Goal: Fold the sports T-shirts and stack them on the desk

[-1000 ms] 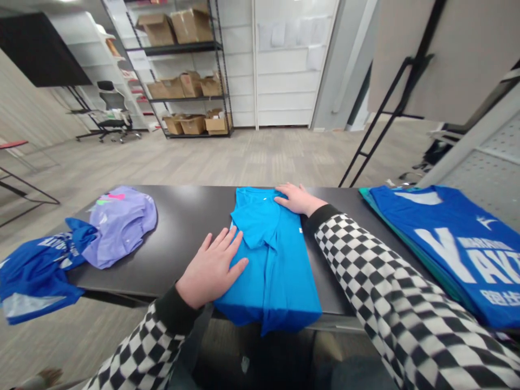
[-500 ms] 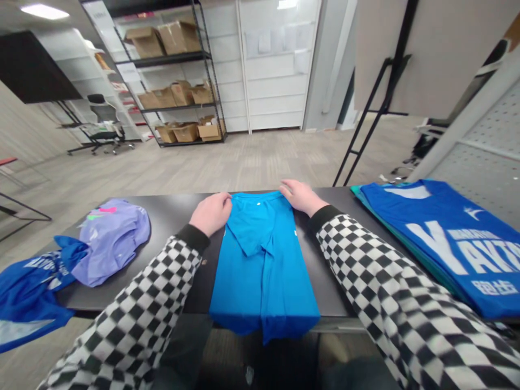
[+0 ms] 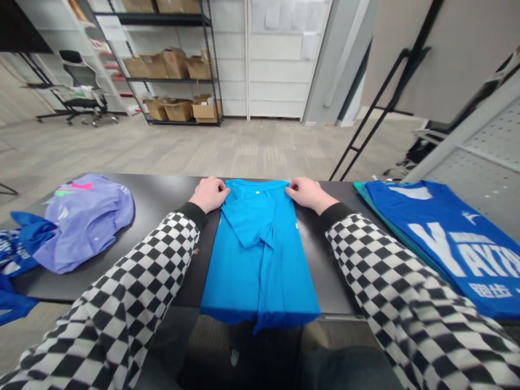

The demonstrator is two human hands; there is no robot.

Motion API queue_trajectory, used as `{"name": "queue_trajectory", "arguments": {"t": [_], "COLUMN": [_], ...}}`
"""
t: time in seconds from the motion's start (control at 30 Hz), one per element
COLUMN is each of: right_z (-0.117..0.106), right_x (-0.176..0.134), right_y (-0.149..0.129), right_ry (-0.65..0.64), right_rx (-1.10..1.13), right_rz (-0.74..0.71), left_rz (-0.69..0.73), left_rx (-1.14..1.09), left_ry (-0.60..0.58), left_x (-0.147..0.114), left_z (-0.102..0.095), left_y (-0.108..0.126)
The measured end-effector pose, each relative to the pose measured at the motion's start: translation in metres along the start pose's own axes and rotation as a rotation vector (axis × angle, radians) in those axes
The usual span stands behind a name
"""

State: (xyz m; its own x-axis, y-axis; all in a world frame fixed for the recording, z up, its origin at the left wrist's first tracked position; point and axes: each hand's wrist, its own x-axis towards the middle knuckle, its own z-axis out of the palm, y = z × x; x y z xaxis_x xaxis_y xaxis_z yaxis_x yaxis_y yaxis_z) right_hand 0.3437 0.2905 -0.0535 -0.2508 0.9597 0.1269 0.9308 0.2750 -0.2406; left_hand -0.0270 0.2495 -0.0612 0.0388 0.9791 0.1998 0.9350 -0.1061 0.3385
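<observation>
A bright blue T-shirt (image 3: 244,271) lies lengthwise on the dark table (image 3: 162,189), its sides folded in and its sleeves lying over the middle. The neck end is at the far edge, and the lower end hangs over the near edge. My left hand (image 3: 210,194) pinches the far left corner of the shirt between thumb and fingers. At the far right corner, my right hand (image 3: 309,193) grips the cloth the same way. Both fingertips partly hide the corners.
On the left lie a crumpled lavender shirt (image 3: 91,222) and a crumpled dark blue shirt (image 3: 32,238) that hangs over the edge. A stack topped by a folded blue jersey (image 3: 442,238) sits at the right. Beyond the table stands a shelf (image 3: 170,80) with cardboard boxes.
My view has tilted down and shifted slightly right. The fingers of my right hand have curled in at the shirt's corner; my left hand still holds its corner.
</observation>
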Motion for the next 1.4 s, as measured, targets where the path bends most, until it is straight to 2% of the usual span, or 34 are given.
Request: {"name": "queue_trajectory", "arguments": {"t": [0.2,0.43,0.5,0.57,0.63,0.67,0.73,0.77,0.87,0.93,1.0,1.1,1.2,1.3,1.4], "right_z": [-0.003,-0.002,-0.001,-0.002,-0.004,-0.005,-0.003,-0.001,0.011,0.021,0.029,0.036,0.033,0.020,0.006], "right_x": [-0.005,-0.005,-0.005,-0.008,-0.013,-0.017,-0.026,-0.030,-0.036,-0.036,-0.033,-0.027,-0.029,-0.050,-0.095], "right_y": [0.000,-0.001,-0.001,-0.004,-0.012,-0.017,-0.030,-0.037,-0.050,-0.053,-0.053,-0.052,-0.052,-0.051,-0.047], "right_ry": [0.027,0.021,0.022,0.050,0.129,0.178,0.227,0.205,-0.009,-0.143,-0.196,-0.180,-0.113,0.017,0.151], "right_rx": [-0.035,-0.085,-0.088,-0.087,-0.084,-0.078,-0.042,-0.013,0.072,0.097,0.112,0.148,0.192,0.263,0.388], "right_rz": [0.050,0.081,0.080,0.076,0.058,0.037,-0.065,-0.142,-0.310,-0.296,-0.255,-0.260,-0.276,-0.281,-0.249], "left_rz": [-0.139,-0.197,-0.200,-0.142,0.034,0.156,0.372,0.425,0.363,0.312,0.318,0.335,0.348,0.331,0.288], "left_rx": [0.029,0.095,0.088,0.069,0.014,-0.024,-0.076,-0.071,0.054,0.134,0.168,0.166,0.079,-0.113,-0.301], "left_ry": [0.027,0.011,0.040,0.128,0.207,0.206,0.103,0.019,-0.225,-0.317,-0.340,-0.314,-0.249,-0.071,0.159], "left_x": [-0.008,-0.016,-0.017,-0.018,-0.020,-0.021,-0.025,-0.027,-0.031,-0.031,-0.028,-0.024,-0.025,-0.035,-0.060], "left_z": [-0.006,-0.012,-0.013,-0.015,-0.016,-0.015,-0.010,-0.006,0.008,0.016,0.022,0.028,0.025,0.012,-0.004], "left_y": [0.004,0.005,0.007,0.013,0.021,0.026,0.034,0.037,0.038,0.031,0.023,0.015,0.014,0.015,0.011]}}
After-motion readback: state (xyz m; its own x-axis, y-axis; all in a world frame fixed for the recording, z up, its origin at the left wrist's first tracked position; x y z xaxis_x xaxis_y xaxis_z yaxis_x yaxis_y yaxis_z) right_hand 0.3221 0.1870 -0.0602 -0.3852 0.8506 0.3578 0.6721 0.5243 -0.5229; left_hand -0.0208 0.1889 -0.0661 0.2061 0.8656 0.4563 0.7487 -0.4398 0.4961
